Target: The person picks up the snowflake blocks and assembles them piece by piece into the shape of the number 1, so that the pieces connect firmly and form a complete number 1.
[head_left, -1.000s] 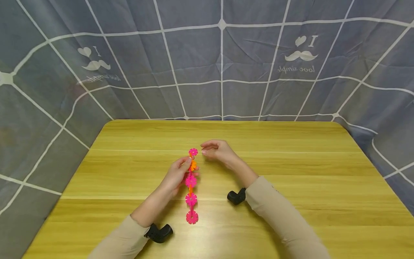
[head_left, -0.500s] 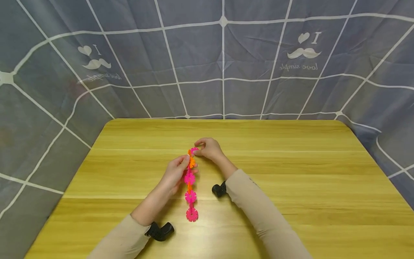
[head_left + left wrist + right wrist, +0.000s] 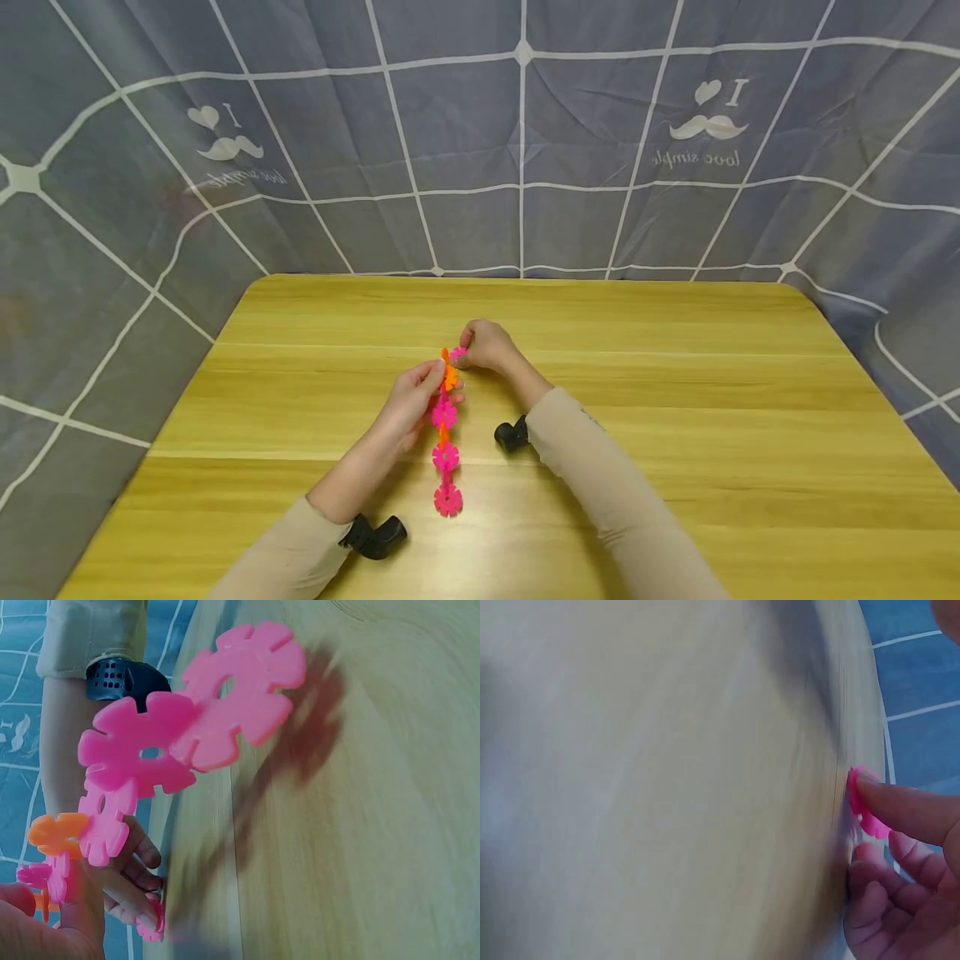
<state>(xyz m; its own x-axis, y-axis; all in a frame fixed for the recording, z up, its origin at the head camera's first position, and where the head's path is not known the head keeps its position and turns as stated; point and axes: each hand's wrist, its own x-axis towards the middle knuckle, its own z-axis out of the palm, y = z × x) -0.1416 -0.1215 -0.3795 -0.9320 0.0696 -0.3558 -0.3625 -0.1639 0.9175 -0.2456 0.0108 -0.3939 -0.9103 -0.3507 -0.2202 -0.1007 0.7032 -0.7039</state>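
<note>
A chain of pink and orange notched plastic discs (image 3: 445,414), snowflake-shaped building pieces, runs toward the front of the table. My left hand (image 3: 411,402) pinches it near its far end, around an orange disc (image 3: 451,379). In the left wrist view, the near pink discs (image 3: 139,742) stand raised over the tabletop and cast a shadow. My right hand (image 3: 489,346) pinches a single pink disc (image 3: 866,806) between thumb and fingers. That disc is just right of the chain's orange end; no other piece shows joined to it in the right wrist view.
The wooden table (image 3: 675,433) extends around both hands. A grey curtain (image 3: 465,150) with white grid lines hangs behind and along the sides. Each wrist carries a black mount (image 3: 375,537).
My right hand came in from the right, took hold of the far pink disc and has drawn it slightly to the right, away from the orange end. The left hand's grip stays much the same.
</note>
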